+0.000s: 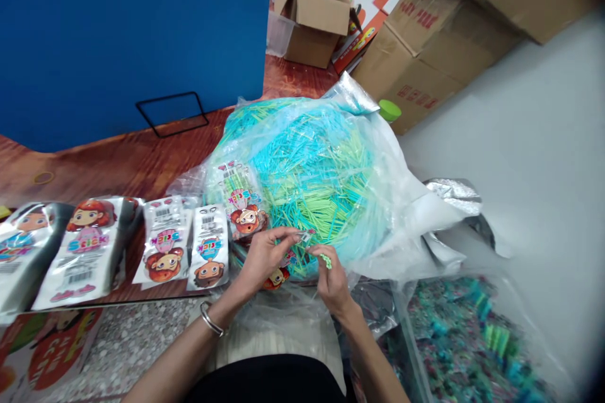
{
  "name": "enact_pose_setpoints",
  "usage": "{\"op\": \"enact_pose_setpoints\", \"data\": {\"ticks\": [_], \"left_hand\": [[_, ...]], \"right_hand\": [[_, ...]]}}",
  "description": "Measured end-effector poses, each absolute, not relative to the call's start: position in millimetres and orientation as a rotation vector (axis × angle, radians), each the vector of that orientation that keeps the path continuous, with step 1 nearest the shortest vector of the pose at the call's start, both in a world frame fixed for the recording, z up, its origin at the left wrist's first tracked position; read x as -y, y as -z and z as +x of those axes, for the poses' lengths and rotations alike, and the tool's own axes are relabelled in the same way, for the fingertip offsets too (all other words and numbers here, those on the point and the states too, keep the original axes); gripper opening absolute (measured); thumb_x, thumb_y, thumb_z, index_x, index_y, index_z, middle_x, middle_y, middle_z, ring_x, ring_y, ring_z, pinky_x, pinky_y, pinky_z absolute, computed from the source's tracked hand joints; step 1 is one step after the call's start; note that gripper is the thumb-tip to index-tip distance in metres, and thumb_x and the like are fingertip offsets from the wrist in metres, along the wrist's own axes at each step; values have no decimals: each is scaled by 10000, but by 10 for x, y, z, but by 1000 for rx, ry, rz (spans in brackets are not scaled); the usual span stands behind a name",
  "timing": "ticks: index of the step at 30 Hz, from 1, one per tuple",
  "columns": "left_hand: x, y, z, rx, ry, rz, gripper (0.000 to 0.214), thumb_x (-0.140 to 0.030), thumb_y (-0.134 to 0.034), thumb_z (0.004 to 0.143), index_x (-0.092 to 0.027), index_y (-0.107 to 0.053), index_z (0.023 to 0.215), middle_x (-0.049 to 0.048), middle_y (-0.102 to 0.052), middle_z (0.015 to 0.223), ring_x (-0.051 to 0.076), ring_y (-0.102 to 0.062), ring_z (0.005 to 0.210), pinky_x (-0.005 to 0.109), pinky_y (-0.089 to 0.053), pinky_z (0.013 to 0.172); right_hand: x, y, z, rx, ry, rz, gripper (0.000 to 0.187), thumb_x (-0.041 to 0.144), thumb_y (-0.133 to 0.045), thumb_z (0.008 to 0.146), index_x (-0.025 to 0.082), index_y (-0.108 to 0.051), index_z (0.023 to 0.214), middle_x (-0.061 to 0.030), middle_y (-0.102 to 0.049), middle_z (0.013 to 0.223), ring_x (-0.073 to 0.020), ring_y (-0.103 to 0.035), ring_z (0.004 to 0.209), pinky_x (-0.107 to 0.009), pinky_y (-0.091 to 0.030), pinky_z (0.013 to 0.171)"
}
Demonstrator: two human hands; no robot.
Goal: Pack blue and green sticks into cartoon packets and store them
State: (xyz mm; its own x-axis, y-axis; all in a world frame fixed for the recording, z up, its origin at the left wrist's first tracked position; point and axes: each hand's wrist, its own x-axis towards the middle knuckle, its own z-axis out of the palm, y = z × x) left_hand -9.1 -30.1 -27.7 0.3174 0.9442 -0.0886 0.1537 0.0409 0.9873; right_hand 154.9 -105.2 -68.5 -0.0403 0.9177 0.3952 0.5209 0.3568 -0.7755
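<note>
In front of me, a large clear plastic bag (378, 201) spreads open, full of loose thin blue and green sticks (312, 157). My left hand (265, 258) pinches the top edge of a printed plastic pouch (278, 278), which hangs partly hidden behind the fingers with a cartoon figure showing. Close to the pouch's edge, my right hand (333, 283) is closed around a small bundle of green sticks (326, 260), their ends poking out of the fist. A filled pouch (241, 201) with green sticks inside lies on the bag's left side.
Flat printed pouches (78, 252) lie in stacks along the table (127, 164) to the left. A clear bin (411, 340) of filled packets stands at lower right. Cardboard boxes (425, 31) are piled at the back right. A black wire frame (172, 114) leans by the blue panel (127, 31).
</note>
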Motion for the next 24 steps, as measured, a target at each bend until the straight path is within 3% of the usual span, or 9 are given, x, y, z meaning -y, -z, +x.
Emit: {"op": "enact_pose_setpoints", "data": {"ticks": [7,13,18,24], "left_hand": [[303,336,-81,-1131,-903,1408,172,-337,-644,749,-166,-660,759,1,-688,753,141,-621,722,221,-465,682],[330,266,-40,-1090,-899,1461,241,-332,-640,765,-184,-631,955,-8,-662,745,129,-608,689,225,-466,660],[363,239,31,-1067,-923,1485,264,-350,-612,791,-198,-621,1007,-8,-659,754,127,-609,656,223,-462,624],[410,247,62,-1019,-949,1600,259,-293,-630,789,-183,-616,1023,3,-679,771,133,-620,705,241,-463,699]], "right_hand": [[1054,626,1583,1722,-530,-1284,265,105,-308,907,234,-444,1094,-84,-573,1004,-195,-566,984,-420,-485,851],[1037,429,1651,1663,-562,-1322,211,153,-325,925,235,-462,1062,-86,-584,1009,-197,-575,1001,-422,-474,878],[963,59,1761,1238,-740,-1485,192,310,-369,934,213,-525,990,-78,-631,1021,-212,-590,1014,-437,-433,934],[744,-305,1880,972,-1039,-1349,205,400,-491,872,217,-524,960,-59,-684,933,-220,-649,885,-401,-505,795]]}}
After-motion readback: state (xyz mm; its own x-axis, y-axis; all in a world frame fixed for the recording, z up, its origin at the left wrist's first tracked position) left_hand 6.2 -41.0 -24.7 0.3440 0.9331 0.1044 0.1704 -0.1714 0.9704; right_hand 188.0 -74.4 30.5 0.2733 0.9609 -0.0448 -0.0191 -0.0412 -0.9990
